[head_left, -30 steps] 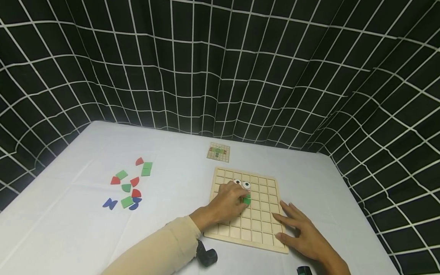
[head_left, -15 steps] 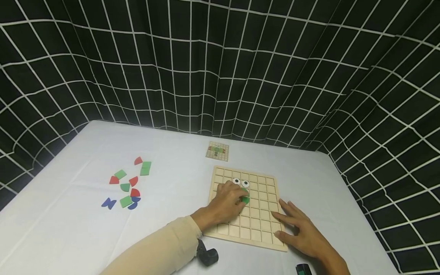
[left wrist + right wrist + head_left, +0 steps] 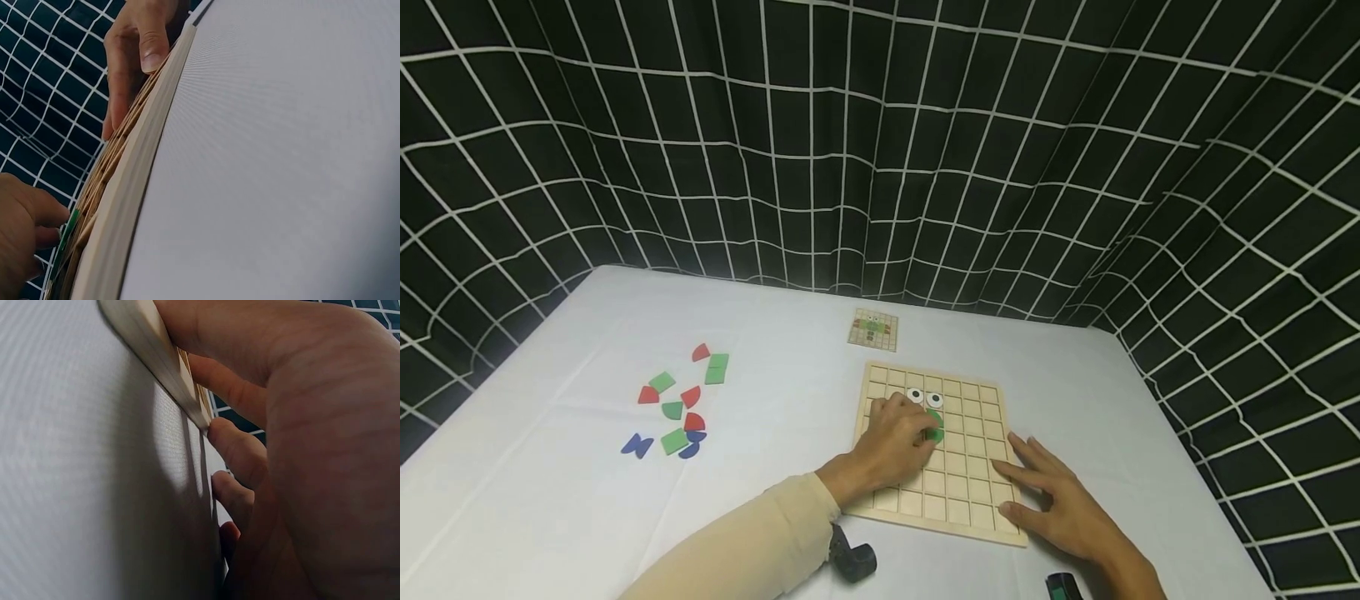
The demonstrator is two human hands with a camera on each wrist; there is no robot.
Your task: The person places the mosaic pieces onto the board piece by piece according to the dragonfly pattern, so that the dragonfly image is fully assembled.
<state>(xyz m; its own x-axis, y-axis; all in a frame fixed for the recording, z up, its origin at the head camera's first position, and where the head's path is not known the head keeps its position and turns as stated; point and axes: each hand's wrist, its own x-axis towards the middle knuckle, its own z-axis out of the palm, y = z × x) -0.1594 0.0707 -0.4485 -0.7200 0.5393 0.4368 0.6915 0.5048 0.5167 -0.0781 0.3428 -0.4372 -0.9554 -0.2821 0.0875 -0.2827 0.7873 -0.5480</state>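
Note:
A square wooden grid board (image 3: pixel 957 487) lies on the white table. Two round eye pieces, one left (image 3: pixel 915 395) and one right (image 3: pixel 934 400), sit side by side in its upper cells. Just below them are green round-edged pieces (image 3: pixel 936 435), partly covered by my left hand (image 3: pixel 891 442). Its thumb and fingers pinch at the green pieces; the left wrist view shows the fingertips against a green edge (image 3: pixel 70 226). My right hand (image 3: pixel 1063 504) rests at the board's right edge, fingers spread, with thumb and index finger touching the frame.
Loose red (image 3: pixel 695 422), green (image 3: pixel 674 441) and blue (image 3: pixel 642 447) pieces lie scattered at the left. A small pattern card (image 3: pixel 873 330) lies behind the board. A black object (image 3: pixel 854 562) is near the left sleeve. Gridded black curtain surrounds the table.
The head view has shifted slightly. Both hands stay almost in place, the left fingers at the green pieces and the right hand at the board's edge.

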